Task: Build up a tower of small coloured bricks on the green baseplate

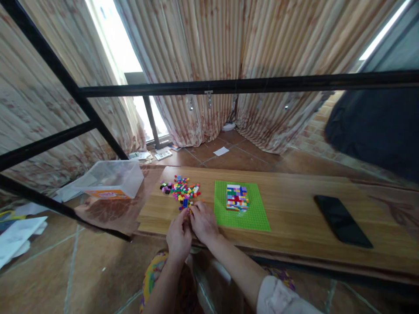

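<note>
My left hand point(179, 234) and my right hand point(203, 222) meet at the near edge of a pile of small toy building bricks point(183, 188). Both have their fingers bent and drawn together, fingertips almost touching. A bit of yellow shows between them, too small and covered to make out. Just beyond the fingertips lies a blue brick point(185, 203). To the right of my right hand is a green studded baseplate point(257, 218), lying flat. On it stands a low block built of many-coloured bricks point(237, 198), with white, red, blue and purple pieces showing.
The wooden board point(291, 205) carries a black phone point(342, 220) at the right. Left of it stands a clear plastic box point(121, 176) with an orange label. A black metal frame point(209, 87) crosses in front of long curtains point(203, 48). Papers point(22, 237) lie on the tiled floor.
</note>
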`<state>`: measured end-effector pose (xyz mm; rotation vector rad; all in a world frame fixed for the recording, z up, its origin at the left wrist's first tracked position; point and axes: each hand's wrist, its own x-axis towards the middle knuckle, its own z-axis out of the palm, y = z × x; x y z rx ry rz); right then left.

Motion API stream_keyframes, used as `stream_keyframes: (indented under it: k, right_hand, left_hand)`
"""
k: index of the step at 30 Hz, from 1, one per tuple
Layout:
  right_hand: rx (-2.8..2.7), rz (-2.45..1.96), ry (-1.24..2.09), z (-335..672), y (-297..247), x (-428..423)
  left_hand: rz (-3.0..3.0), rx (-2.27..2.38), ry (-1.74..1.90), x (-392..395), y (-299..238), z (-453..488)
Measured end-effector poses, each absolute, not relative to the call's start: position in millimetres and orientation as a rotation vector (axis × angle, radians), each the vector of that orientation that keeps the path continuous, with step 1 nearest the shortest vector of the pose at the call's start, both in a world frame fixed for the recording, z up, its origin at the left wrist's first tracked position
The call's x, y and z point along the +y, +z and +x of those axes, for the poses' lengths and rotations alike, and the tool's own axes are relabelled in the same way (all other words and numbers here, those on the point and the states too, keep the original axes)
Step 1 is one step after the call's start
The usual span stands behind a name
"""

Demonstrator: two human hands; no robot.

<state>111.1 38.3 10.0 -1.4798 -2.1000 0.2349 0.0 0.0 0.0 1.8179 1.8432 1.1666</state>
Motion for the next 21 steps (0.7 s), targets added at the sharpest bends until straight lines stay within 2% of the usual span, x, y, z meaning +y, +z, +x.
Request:
stream_keyframes:
  k: [21]
  right_hand:
    - [-2.041, -1.355, 0.363, 117.2, 9.9, 37.2]
  left_hand:
    - [1.613, 1.765, 1.325, 0.4, -12.8, 0.1]
